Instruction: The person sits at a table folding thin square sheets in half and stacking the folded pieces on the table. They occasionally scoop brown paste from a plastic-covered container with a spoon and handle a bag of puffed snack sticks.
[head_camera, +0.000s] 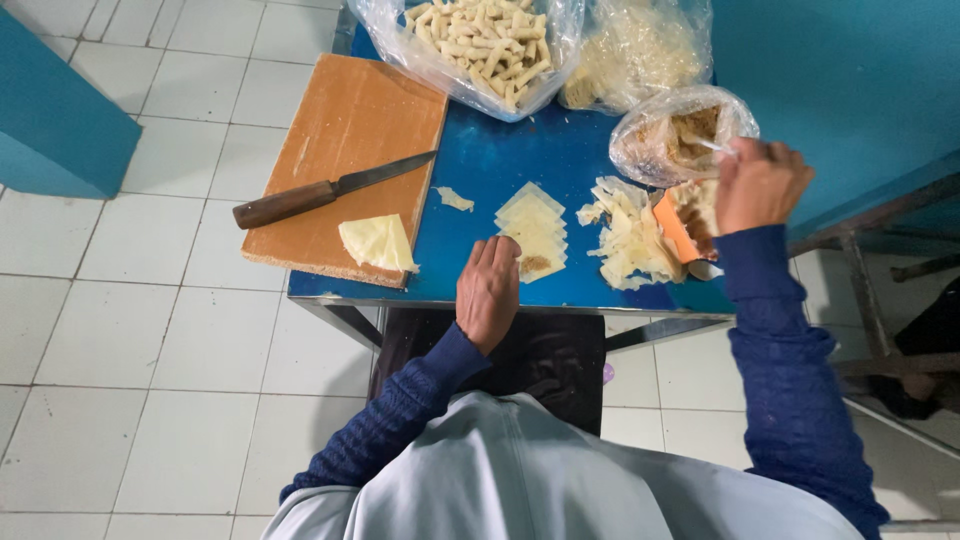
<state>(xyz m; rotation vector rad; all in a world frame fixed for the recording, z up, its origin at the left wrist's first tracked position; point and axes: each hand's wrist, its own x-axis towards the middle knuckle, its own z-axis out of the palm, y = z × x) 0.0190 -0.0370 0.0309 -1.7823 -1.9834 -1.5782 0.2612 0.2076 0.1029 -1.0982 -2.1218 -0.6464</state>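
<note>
My left hand (488, 290) rests palm down on the blue table (490, 165), its fingertips at the near edge of a row of pale triangular dough wrappers (533, 226); the nearest wrapper carries a dab of brown filling. My right hand (758, 183) is closed around a thin white utensil (712, 146) whose tip reaches into a clear bag of brownish filling (675, 135). A loose heap of wrappers (628, 238) lies between the two hands.
A wooden cutting board (345, 120) at the left holds a brown-handled knife (325, 191) and a stack of wrappers (378, 243). Bags of rolled pieces (480, 40) and pale strands (640, 45) sit at the back. An orange scraper (675, 228) lies by the heap.
</note>
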